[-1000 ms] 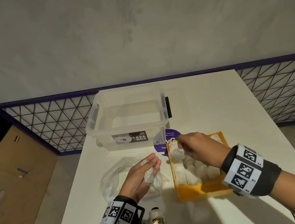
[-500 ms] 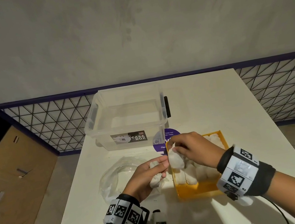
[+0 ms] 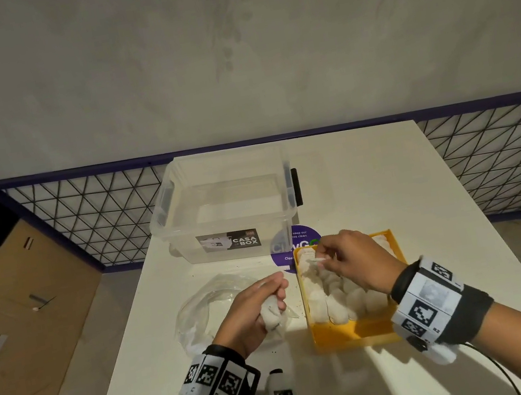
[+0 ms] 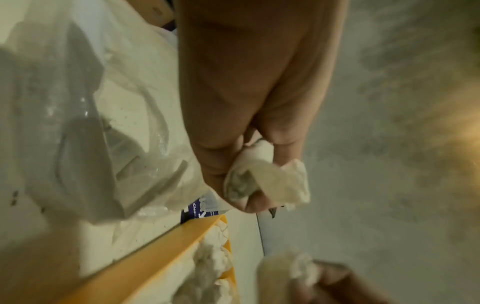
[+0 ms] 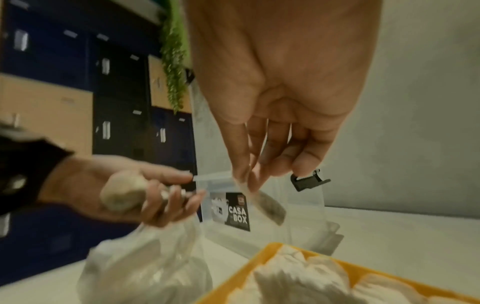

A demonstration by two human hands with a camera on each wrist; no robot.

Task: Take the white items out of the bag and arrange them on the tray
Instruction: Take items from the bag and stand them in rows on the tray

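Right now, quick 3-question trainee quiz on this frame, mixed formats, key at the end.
1. True or false: the clear storage box holds white items.
2. The left hand grips: A) a white item B) the plastic bag only C) nothing.
3. Fill in: the right hand is over the ____ tray.

Key: 1 false; 2 A; 3 yellow.

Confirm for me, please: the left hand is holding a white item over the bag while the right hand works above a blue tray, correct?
Not quite: the tray is yellow, not blue, as the head view shows. The rest holds: the left hand grips a white item over the bag, and the right hand works above the tray.
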